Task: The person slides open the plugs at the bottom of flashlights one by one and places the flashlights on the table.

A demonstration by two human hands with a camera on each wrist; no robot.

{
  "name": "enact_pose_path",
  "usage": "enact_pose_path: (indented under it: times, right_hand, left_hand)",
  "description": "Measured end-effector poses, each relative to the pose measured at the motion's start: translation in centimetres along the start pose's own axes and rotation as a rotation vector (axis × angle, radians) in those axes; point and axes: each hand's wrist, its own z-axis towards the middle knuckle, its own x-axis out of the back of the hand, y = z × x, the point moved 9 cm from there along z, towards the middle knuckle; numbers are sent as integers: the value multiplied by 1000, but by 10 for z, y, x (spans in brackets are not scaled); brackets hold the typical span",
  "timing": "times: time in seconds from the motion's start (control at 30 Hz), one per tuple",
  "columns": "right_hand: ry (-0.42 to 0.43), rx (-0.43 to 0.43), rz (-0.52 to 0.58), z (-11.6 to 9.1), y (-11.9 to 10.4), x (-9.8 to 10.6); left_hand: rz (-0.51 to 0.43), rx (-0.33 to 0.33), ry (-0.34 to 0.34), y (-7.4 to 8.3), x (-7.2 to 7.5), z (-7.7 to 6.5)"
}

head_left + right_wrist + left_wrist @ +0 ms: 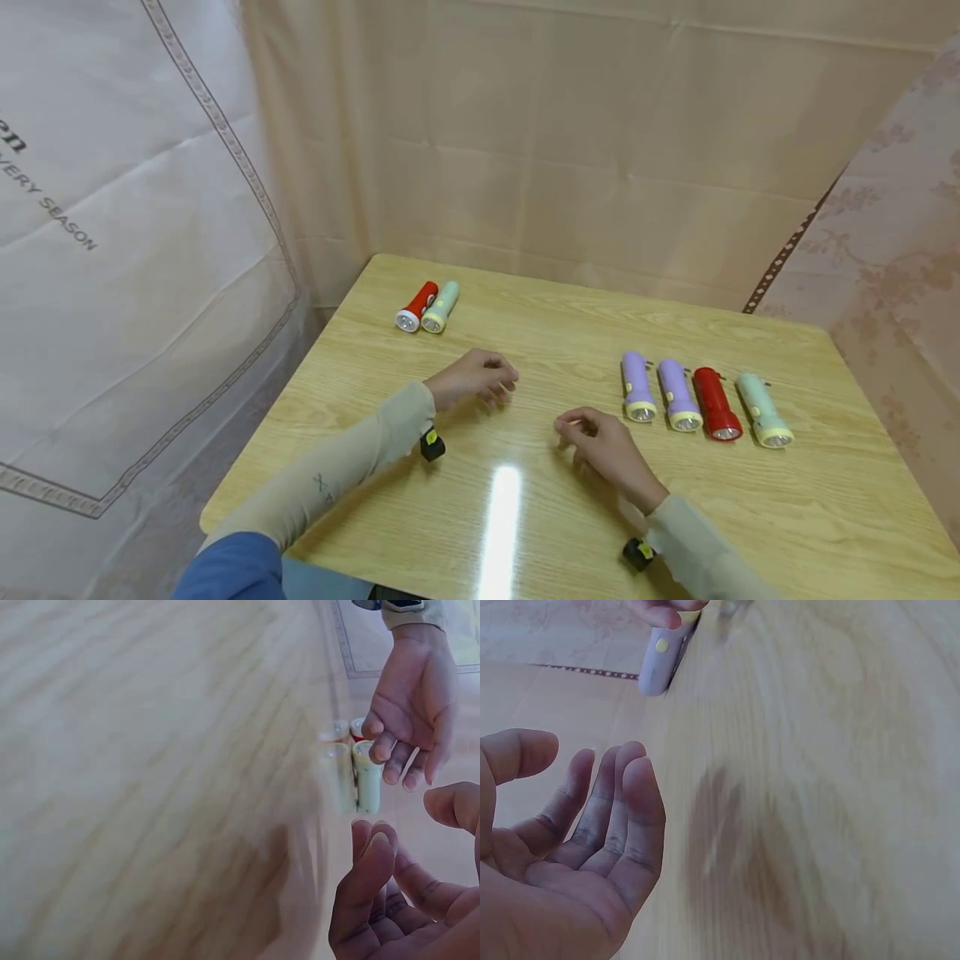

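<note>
My left hand (474, 379) hovers over the middle of the table with loosely bent fingers and nothing in it. To its right, my right hand (603, 446) is held likewise, its palm bare in the right wrist view. Nearest the right hand lies a purple flashlight (637, 386), first in a row with a second purple flashlight (678, 396), a red flashlight (717, 404) and a mint green flashlight (763, 410). At the far left, a red flashlight with a white head (417, 307) lies beside another mint green flashlight (441, 307). Neither hand touches any flashlight.
All of this is on a light wood table (525, 333). A beige curtain (525, 150) hangs behind its back edge, with printed cloth (135, 250) at the left and floral cloth (885, 250) at the right. Light glares off the table's front.
</note>
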Motion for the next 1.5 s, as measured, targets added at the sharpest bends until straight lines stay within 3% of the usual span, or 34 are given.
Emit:
enact_pose_path:
  times: [0.53, 0.97, 1.33, 1.5]
  right_hand:
    - [-54, -29, 90, 29, -14, -16]
    - [-86, -23, 134, 45, -27, -32]
    - [-124, 8, 134, 67, -47, -49]
    - [-112, 3, 163, 79, -55, -59]
  left_hand:
    - [-27, 23, 135, 7, 63, -1]
    - [-69, 55, 289, -2, 114, 0]
    - [-83, 37, 368, 4, 139, -4]
    - [-29, 23, 432, 11, 154, -5]
